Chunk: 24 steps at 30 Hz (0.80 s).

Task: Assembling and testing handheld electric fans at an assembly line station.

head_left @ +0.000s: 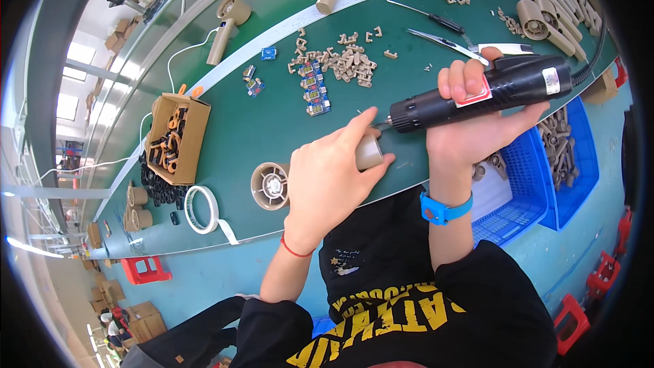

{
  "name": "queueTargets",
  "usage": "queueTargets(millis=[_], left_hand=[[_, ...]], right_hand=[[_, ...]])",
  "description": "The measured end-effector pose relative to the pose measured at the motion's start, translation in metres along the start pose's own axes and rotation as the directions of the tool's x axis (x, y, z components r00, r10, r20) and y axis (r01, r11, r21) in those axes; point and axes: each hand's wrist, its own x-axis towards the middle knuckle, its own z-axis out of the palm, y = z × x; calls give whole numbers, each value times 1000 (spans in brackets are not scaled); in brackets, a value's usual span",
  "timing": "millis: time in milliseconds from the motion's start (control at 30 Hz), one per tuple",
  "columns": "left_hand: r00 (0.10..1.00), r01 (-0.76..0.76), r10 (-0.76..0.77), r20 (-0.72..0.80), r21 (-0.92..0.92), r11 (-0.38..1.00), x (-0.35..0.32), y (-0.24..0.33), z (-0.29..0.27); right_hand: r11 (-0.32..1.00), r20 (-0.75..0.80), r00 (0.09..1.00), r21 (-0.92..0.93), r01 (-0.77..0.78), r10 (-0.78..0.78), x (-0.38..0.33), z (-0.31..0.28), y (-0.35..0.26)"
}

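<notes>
My left hand (325, 174) is wrapped over a tan handheld fan (271, 186) that lies along the table's near edge. Its round, grilled head sticks out to the left, its handle end to the right; the middle is under my palm. My right hand (470, 112) grips a black electric screwdriver (426, 110), held level and pointing left. The driver's bit is close to my left index fingertip, above the fan's handle end. Whether bit and screw touch is too small to tell. Blue circuit boards (314, 90) and a pile of small tan clips (351, 61) lie beyond my hands.
A cardboard box (189, 138) of orange and black parts and a white tape roll (201, 208) sit left. Scissors (446, 44) and a thin screwdriver (436, 20) lie behind the driver. More tan fans (545, 17) crowd the far right; blue crates (521, 184) stand below the edge.
</notes>
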Motion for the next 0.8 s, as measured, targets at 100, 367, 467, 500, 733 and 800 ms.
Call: queueTargets(millis=[100,367,467,500,733,800], left_hand=[[1000,-19,19,-5,68,998,4,-1,4],[998,22,-16,-68,81,996,3,-9,1],[999,-17,22,-49,96,995,1,-12,1],[995,-64,70,-67,95,993,-2,-15,1],[983,-167,174,-53,111,980,-12,-22,-2],[993,-111,115,-30,105,988,-14,-24,-1]], right_hand=[[998,-5,999,-59,33,-34,-1,3,6],[989,78,995,-127,79,-69,14,0,-15],[967,166,975,-230,-111,151,31,1,-55],[930,168,962,-336,-148,214,37,6,-66],[428,180,871,-903,-38,457,86,21,-103],[135,174,879,-983,126,445,108,1,-108]])
